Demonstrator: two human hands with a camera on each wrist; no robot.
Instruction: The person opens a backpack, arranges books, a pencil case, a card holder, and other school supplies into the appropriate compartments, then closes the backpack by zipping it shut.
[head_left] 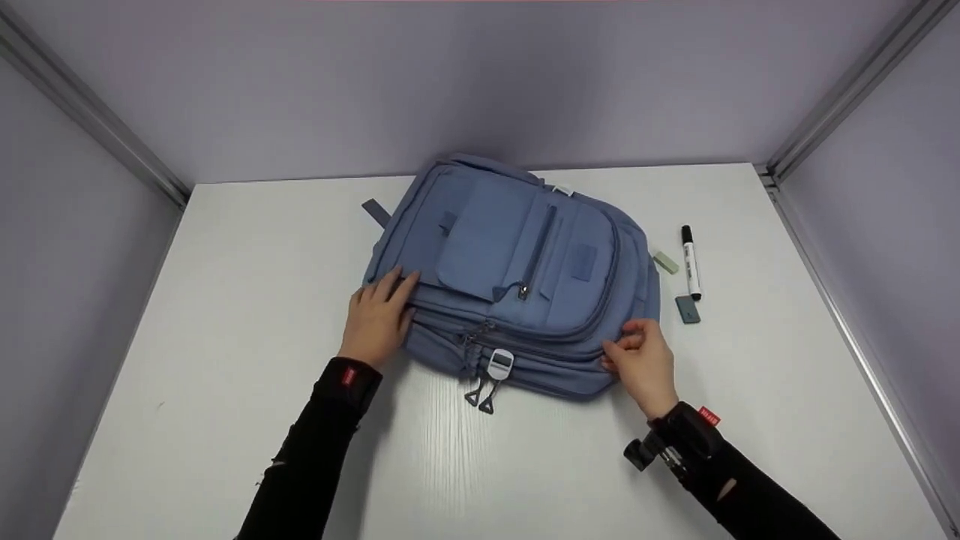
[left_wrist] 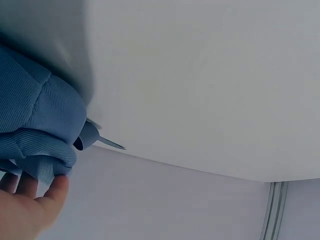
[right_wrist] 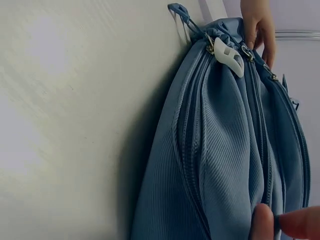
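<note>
Both hands [head_left: 376, 321] [head_left: 646, 367] touch the blue backpack [head_left: 484, 251] (marker [head_left: 691, 264] lying nearby).

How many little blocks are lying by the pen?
2. A pale green block lies between the backpack and the pen; a dark teal block lies by the pen's near end. The backpack could be hiding more.

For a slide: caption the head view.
Left hand and right hand touch a blue backpack on a white table, marker at right.
</note>
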